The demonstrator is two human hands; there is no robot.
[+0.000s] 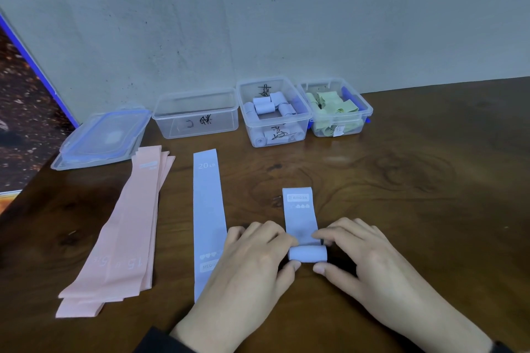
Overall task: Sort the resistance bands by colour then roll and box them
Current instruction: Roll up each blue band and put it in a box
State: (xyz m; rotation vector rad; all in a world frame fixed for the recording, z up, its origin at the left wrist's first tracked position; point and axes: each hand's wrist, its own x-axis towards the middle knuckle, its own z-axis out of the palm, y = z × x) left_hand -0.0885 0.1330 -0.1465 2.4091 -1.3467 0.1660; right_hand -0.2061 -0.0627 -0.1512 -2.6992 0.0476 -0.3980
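Thumb and fingers of the left hand (252,258) and the right hand (358,255) pinch the two ends of a half-rolled blue band (304,226) on a wooden table (415,180); the roll sits at the near end, between the thumbs and forefingers, while the flat remainder stretches away toward the wall. Just left of the left hand, a second blue band marked "20 LB" (207,209) lies flat, its near end partly under that hand. Farther left, a fanned stack of pink bands (129,232) lies flat. Along the wall stand three clear boxes: an empty box (196,112), a box of blue rolls (274,112), and a box of green bands (335,107). A blue-rimmed lid (104,137) rests left of the empty box.
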